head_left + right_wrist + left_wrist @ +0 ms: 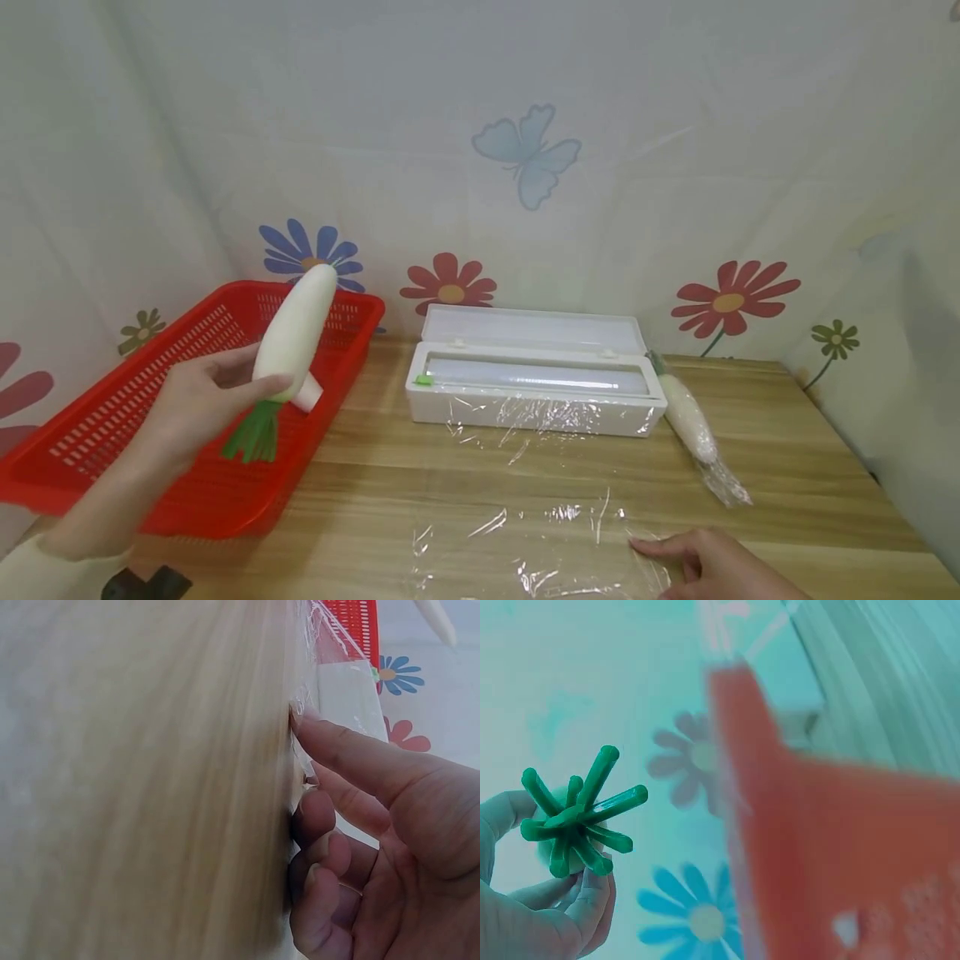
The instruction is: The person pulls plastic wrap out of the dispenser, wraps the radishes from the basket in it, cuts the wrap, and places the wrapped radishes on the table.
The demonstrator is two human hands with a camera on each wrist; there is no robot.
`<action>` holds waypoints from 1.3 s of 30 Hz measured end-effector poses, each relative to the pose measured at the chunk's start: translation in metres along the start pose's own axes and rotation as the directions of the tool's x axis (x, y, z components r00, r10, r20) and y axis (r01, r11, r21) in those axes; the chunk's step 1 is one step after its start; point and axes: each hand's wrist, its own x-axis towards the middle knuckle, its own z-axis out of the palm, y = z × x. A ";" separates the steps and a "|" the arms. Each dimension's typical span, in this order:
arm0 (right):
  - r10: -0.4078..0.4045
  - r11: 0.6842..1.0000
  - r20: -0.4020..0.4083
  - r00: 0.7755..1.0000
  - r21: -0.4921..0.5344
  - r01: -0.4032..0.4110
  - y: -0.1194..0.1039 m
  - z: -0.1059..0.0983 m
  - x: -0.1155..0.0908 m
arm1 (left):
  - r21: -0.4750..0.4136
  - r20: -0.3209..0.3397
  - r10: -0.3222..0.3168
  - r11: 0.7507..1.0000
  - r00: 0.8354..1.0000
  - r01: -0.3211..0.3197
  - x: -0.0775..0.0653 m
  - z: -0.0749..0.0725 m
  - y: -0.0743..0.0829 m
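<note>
My left hand point(202, 400) grips a white radish point(296, 325) with green stubby leaves point(577, 814), held up over the red basket with its leaf end down. A sheet of clear plastic wrap point(517, 517) stretches from the white dispenser box point(536, 412) toward me across the table. At the sheet's near right side, my right hand point(712, 567) pinches its edge close to the tabletop. The hand's other fingers point(319, 900) are curled against the wood. Inside the box, whose lid is raised, lies the roll of wrap point(536, 377).
The red basket point(262, 517) stands at the left with another white piece point(307, 393) in it. A wrapped white radish point(686, 421) lies right of the box on the wooden table point(802, 467). Behind hangs a flowered curtain point(600, 233).
</note>
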 end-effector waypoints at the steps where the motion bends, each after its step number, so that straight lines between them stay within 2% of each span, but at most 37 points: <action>1: 0.007 1.000 0.002 1.000 0.004 -0.007 0.000 0.000 0.000 | -0.005 0.012 0.024 1.000 1.000 -0.024 -0.005 0.002 0.006; 4: 0.001 1.000 0.006 1.000 0.002 -0.001 0.000 0.000 0.000 | -0.019 0.041 0.104 0.995 0.994 -0.103 -0.018 0.012 0.021; 8: -0.042 0.999 0.011 0.999 -0.010 0.042 0.001 -0.001 -0.001 | -0.055 0.064 0.175 0.984 0.983 -0.171 -0.036 0.031 0.038; 11: -0.056 0.998 0.018 0.998 0.007 0.056 0.003 -0.001 -0.002 | -0.108 0.090 0.244 0.966 0.966 -0.234 -0.047 0.049 0.047; 14: -0.051 0.998 0.018 0.999 0.021 0.050 0.003 -0.001 -0.003 | -0.183 0.121 0.323 0.937 0.939 -0.298 -0.053 0.071 0.051; 18: -0.032 0.999 0.017 0.999 0.025 0.031 0.001 0.000 -0.003 | -0.257 0.158 0.438 0.883 0.885 -0.392 -0.052 0.100 0.051; 22: -0.007 0.999 0.024 1.000 0.037 0.006 0.001 0.001 -0.003 | -0.308 0.195 0.542 0.825 0.817 -0.473 -0.046 0.127 0.047; 27: -0.027 0.999 0.030 0.999 0.030 0.027 0.002 0.001 -0.002 | -0.306 0.265 0.588 0.803 0.764 -0.512 -0.035 0.159 0.043; 32: -0.051 0.998 0.040 0.998 0.032 0.050 0.002 0.000 -0.002 | -0.241 0.346 0.636 0.771 0.689 -0.590 -0.022 0.185 0.042; 35: -0.062 0.998 0.044 0.997 0.033 0.061 0.002 0.000 -0.001 | -0.191 0.390 0.649 0.751 0.653 -0.632 -0.015 0.198 0.041; 37: -0.068 0.997 0.042 0.997 0.033 0.067 0.002 -0.001 -0.002 | -0.162 0.414 0.651 0.741 0.636 -0.652 -0.012 0.205 0.041; 39: -0.072 0.997 0.041 0.997 0.026 0.071 0.002 -0.001 -0.002 | -0.141 0.445 0.640 0.741 0.626 -0.657 -0.009 0.210 0.040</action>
